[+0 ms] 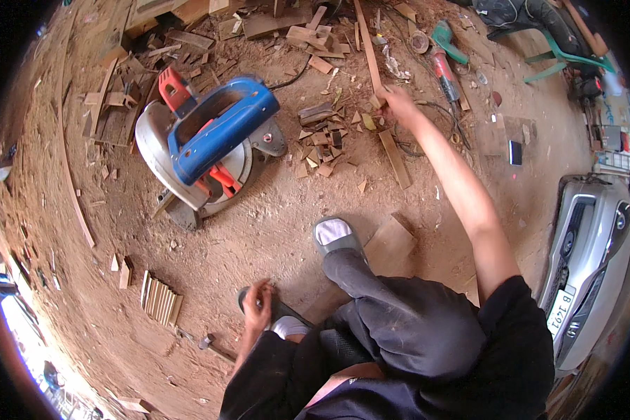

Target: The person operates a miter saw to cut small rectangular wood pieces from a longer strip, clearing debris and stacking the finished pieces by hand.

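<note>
My right hand (401, 108) reaches far forward, its fingers closed round the near end of a long, narrow wooden strip (368, 50). The strip runs away from me toward the top edge. Low in the view, my left hand (257, 306) hangs beside my shoe with its fingers curled; whatever may be in them is too small to make out. A blue mitre saw (224, 129) with orange parts stands on the ground to the left of the strip. Small wood offcuts (322, 140) lie in a heap between the saw and my right hand.
A red-and-grey power tool (444, 73) and a green one (449, 43) lie beyond my right forearm among cables. Stacked wooden slats (161, 299) and a hammer (206, 341) are at the lower left. A green chair (556, 56) and a silver car (584, 273) stand right.
</note>
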Demonstrator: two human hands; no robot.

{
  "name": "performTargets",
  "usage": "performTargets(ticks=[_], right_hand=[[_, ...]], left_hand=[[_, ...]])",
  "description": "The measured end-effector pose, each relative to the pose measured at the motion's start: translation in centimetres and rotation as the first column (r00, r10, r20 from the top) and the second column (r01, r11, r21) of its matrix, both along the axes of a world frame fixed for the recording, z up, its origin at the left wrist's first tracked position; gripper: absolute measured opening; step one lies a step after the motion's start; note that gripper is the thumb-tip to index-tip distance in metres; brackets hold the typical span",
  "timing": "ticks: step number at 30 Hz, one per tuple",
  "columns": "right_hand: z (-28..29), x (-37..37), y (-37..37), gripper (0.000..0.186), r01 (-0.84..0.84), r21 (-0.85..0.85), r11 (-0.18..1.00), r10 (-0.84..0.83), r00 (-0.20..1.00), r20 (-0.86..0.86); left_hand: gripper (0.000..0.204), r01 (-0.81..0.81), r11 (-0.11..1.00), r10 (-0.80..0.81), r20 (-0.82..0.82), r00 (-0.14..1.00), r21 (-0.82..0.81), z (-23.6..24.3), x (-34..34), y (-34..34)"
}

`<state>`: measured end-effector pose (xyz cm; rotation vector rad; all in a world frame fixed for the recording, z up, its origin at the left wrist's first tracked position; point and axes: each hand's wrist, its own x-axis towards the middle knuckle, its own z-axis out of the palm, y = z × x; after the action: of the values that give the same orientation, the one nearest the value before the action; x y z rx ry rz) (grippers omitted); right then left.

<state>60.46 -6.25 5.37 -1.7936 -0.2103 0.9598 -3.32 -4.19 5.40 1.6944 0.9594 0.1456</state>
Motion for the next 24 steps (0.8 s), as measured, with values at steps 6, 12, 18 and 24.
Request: performTargets(ticks=[6, 12, 18, 24], right_hand=[[-2.5, 9.3, 5.0, 0.05, -0.059, -0.529, 0.847, 0.392, 0.741, 0.545], [0.5, 8.0, 11.2, 0.063, -0.131, -0.798, 0.588, 0.671, 0.63, 0.391], [-2.9, 11.1, 13.7, 0.053, -0.115, -0.827, 0.55, 0.708, 0.59, 0.389], [-5.3, 12.8, 14.6, 0.056, -0.105, -0.84, 0.532, 0.747, 0.526, 0.407]], left_hand=[[0.031, -0.049, 0.98, 0.045, 0.026, 0.999, 0.195, -1.7, 1.2, -3.8], [0.031, -0.009, 0.979, 0.005, 0.019, 1.0, 0.205, -1.7, 0.6, -3.0], [0.031, 0.038, 0.979, -0.036, -0.012, 0.999, 0.202, -1.5, 1.0, -2.4], [0.029, 0.017, 0.981, -0.014, -0.015, 1.0, 0.196, -1.8, 0.9, -2.5]])
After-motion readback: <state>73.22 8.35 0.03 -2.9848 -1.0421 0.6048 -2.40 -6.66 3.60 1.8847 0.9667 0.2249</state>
